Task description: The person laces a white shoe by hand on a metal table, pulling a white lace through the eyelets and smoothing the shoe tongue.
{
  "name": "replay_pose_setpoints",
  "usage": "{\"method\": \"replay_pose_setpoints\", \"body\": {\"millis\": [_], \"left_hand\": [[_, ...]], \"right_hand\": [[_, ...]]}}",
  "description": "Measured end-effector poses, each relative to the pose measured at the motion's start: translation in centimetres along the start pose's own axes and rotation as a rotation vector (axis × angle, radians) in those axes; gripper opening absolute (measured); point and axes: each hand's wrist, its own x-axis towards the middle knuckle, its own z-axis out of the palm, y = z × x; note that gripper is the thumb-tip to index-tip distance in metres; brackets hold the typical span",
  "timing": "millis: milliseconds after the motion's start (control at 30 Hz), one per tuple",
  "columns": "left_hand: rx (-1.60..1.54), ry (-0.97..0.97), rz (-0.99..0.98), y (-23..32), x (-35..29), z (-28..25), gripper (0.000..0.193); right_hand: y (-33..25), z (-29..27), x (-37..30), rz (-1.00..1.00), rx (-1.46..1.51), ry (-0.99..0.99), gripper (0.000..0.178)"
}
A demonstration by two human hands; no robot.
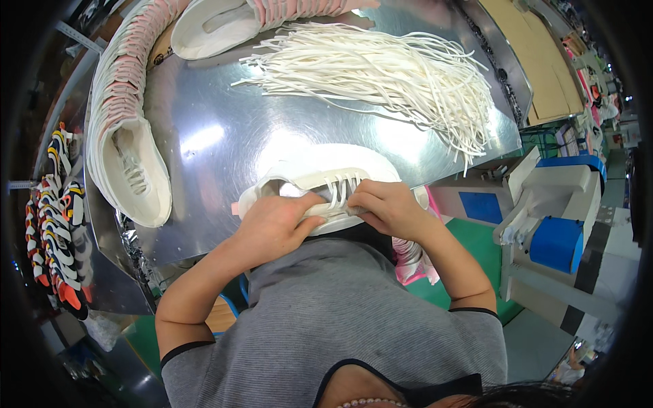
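A white shoe upper (364, 159) lies on its side at the table's near edge, toe toward the right, its collar toward the left. White lace (335, 193) crosses its eyelets in several rows. My left hand (273, 223) grips the upper near its opening, thumb and fingers closed on the eyelet edge. Fingertips of my right hand (389, 208) are pinched together at the laced part nearer the toe. Whether they hold the lace or the upper's edge is hidden by the fingers.
A metal table (224, 109) carries a big bundle of loose white laces (388, 75). Nested shoe uppers (132, 163) curve along its left side, and another row (218, 30) lies at the back. Colourful shoe parts (58, 224) stand far left. A machine with blue panels (558, 243) stands right.
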Motion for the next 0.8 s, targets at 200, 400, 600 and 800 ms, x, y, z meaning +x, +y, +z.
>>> {"method": "replay_pose_setpoints", "body": {"millis": [200,400,600,800], "left_hand": [[0.043,0.003,0.038,-0.4,-0.1,0.0,0.031],[0.046,-0.006,0.059,-0.7,0.0,0.3,0.03],[0.057,0.057,0.07,-0.6,-0.1,0.7,0.032],[0.111,0.122,0.029,-0.3,0.2,1.4,0.037]], "right_hand": [[0.7,-0.3,-0.2,-0.012,0.035,-0.044,0.026],[0.3,-0.8,-0.9,0.254,0.243,0.049,0.024],[-0.9,0.4,0.8,0.429,0.104,0.267,0.022],[-1.3,0.7,1.7,0.401,-0.129,0.219,0.02]]}}
